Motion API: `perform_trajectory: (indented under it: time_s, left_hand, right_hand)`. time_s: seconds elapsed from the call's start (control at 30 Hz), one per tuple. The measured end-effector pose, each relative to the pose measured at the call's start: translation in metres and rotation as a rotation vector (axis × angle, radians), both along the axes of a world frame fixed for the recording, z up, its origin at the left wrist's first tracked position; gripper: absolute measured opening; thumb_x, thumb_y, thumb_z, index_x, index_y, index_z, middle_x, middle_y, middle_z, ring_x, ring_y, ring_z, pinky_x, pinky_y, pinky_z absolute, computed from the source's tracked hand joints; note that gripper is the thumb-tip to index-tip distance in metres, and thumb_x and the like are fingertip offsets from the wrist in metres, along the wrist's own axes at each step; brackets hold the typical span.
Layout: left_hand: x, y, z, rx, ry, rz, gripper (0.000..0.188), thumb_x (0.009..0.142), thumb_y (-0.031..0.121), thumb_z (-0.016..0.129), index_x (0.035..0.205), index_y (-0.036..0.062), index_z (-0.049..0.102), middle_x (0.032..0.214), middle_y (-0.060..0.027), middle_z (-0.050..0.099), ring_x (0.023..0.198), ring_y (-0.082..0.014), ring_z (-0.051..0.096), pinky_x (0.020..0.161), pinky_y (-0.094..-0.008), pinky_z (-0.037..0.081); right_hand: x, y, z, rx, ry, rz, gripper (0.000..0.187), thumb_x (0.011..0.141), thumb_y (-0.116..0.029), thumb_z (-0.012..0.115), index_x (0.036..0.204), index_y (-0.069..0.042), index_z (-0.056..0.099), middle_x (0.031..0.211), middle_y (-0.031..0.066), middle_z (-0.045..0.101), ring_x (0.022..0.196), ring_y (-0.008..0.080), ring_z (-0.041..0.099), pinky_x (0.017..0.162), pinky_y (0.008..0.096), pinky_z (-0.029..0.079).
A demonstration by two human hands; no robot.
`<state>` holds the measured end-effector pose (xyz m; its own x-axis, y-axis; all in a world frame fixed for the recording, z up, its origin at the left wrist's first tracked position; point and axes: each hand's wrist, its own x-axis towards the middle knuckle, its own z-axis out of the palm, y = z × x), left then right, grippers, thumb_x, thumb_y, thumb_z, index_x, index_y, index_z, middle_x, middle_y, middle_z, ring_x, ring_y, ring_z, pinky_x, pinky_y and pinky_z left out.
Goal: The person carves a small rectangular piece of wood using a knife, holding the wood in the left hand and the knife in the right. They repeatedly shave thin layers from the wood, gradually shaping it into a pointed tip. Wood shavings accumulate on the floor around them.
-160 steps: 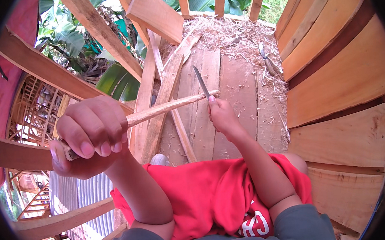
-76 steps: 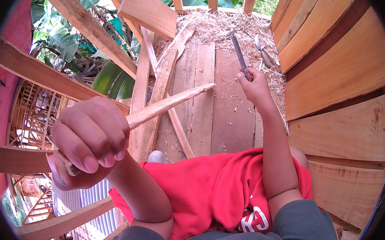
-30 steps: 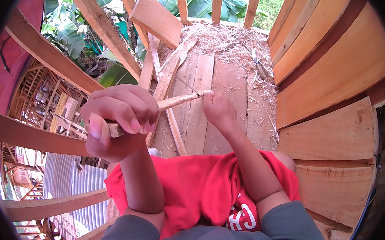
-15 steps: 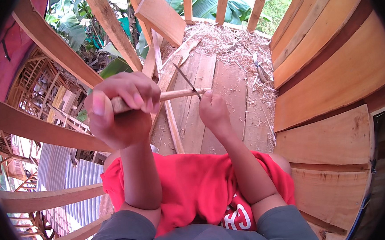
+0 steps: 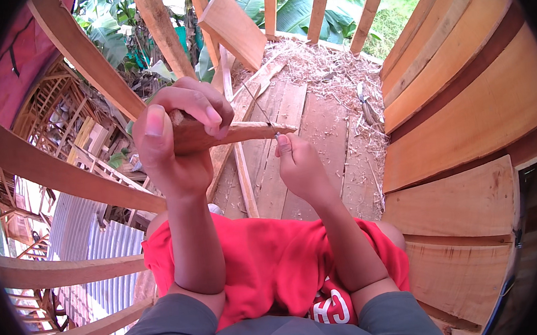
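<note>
My left hand (image 5: 182,133) is closed around the thick end of a carved wooden stick (image 5: 241,132), which tapers to a pale point on the right. My right hand (image 5: 299,162) is closed, thumb uppermost, just below that point. From it a thin dark knife blade (image 5: 256,100) slants up and to the left, crossing at the stick close to its tip. The knife's handle is hidden inside my fingers. Whether the blade touches the wood, I cannot tell.
Wood shavings (image 5: 336,69) cover the far plank floor (image 5: 324,163). A thick board (image 5: 232,30) leans at the far left by railing slats. Long wooden strips (image 5: 244,181) lie beneath the stick. A plank wall (image 5: 458,117) rises on the right. Red cloth (image 5: 255,249) covers my lap.
My left hand has shifted slightly right and turned the stick, so a broader face shows. My right thumb has lifted a little, and the blade appears thinner, nearer edge-on.
</note>
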<state>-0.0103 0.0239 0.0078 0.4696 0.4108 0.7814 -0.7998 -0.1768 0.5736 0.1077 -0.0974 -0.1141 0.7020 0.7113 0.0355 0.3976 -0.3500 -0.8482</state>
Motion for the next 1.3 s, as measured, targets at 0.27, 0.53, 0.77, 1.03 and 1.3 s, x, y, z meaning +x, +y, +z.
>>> perform_trajectory:
  time_s: [0.27, 0.53, 0.77, 1.03, 1.3]
  left_hand:
    - [-0.009, -0.007, 0.000, 0.077, 0.122, -0.113, 0.042, 0.099, 0.041, 0.035, 0.071, 0.0095, 0.037, 0.067, -0.0049, 0.038, 0.058, -0.0154, 0.034, 0.055, -0.0319, 0.033]
    - [-0.007, -0.001, 0.000, 0.132, 0.084, -0.199, 0.046, 0.099, 0.041, 0.035, 0.066, 0.0089, 0.040, 0.064, -0.0058, 0.043, 0.058, -0.0176, 0.039, 0.054, -0.0323, 0.033]
    - [-0.011, 0.004, 0.000, 0.168, 0.091, -0.243, 0.045, 0.098, 0.040, 0.037, 0.064, 0.0099, 0.042, 0.061, -0.0053, 0.046, 0.051, -0.0167, 0.039, 0.049, -0.0324, 0.034]
    - [-0.008, 0.005, 0.000, 0.161, 0.011, -0.303, 0.056, 0.099, 0.043, 0.045, 0.063, 0.0011, 0.050, 0.056, -0.0109, 0.052, 0.044, -0.0187, 0.043, 0.042, -0.0295, 0.033]
    - [-0.009, 0.011, 0.002, 0.219, 0.036, -0.323, 0.043, 0.096, 0.037, 0.043, 0.062, 0.0100, 0.045, 0.057, -0.0031, 0.047, 0.046, -0.0154, 0.042, 0.042, -0.0297, 0.034]
  right_hand:
    - [-0.003, -0.002, -0.004, 0.029, -0.073, 0.009, 0.040, 0.100, -0.028, 0.039, 0.083, 0.002, 0.058, 0.076, 0.0278, 0.060, 0.077, 0.0474, 0.059, 0.070, 0.0530, 0.044]
    - [0.006, -0.006, 0.008, 0.119, -0.040, 0.062, 0.035, 0.098, -0.023, 0.044, 0.077, 0.000, 0.058, 0.067, 0.0244, 0.057, 0.068, 0.0445, 0.058, 0.062, 0.0506, 0.043]
    - [0.017, -0.006, -0.013, 0.077, -0.128, 0.094, 0.034, 0.097, -0.023, 0.045, 0.076, 0.001, 0.057, 0.065, 0.0226, 0.057, 0.064, 0.0430, 0.056, 0.059, 0.0491, 0.041]
    - [0.011, -0.016, 0.006, 0.116, -0.164, 0.169, 0.036, 0.096, -0.023, 0.046, 0.073, 0.001, 0.057, 0.065, 0.0230, 0.057, 0.063, 0.0429, 0.057, 0.058, 0.0498, 0.041]
    - [0.025, -0.007, -0.008, 0.020, -0.155, 0.133, 0.038, 0.096, -0.024, 0.045, 0.070, 0.000, 0.057, 0.065, 0.0233, 0.057, 0.064, 0.0434, 0.057, 0.058, 0.0502, 0.041]
